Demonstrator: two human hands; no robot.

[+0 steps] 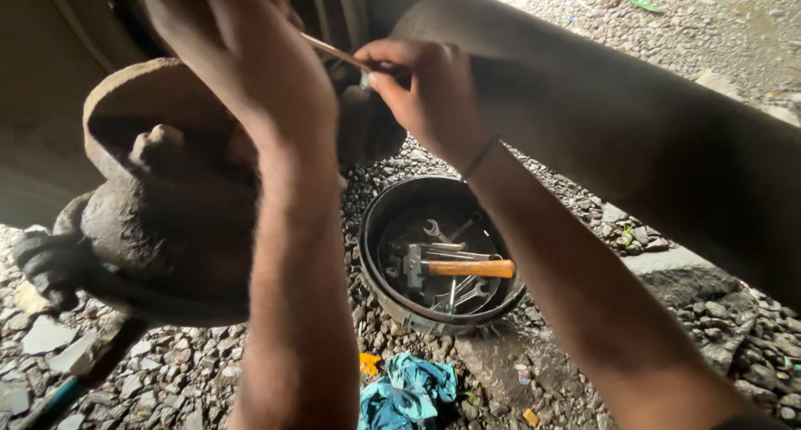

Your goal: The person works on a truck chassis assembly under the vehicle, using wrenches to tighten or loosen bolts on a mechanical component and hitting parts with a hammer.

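Note:
My right hand (425,88) is closed around a thin metal rod (334,53) that slants up to the left toward the underside of a vehicle. My left hand (242,46) reaches up beside it, fingers wrapped out of sight near the rod's far end; what it grips is hidden. Both hands are in front of a rusty wheel hub and brake backing plate (158,188) with a protruding stud.
A black brake drum (375,255) lies on the gravel as a tray, holding a wooden-handled hammer (463,268) and several wrenches. A teal rag (409,392) lies below it. A concrete slab (676,271) and gravel lie at right; a dark hose (50,267) at left.

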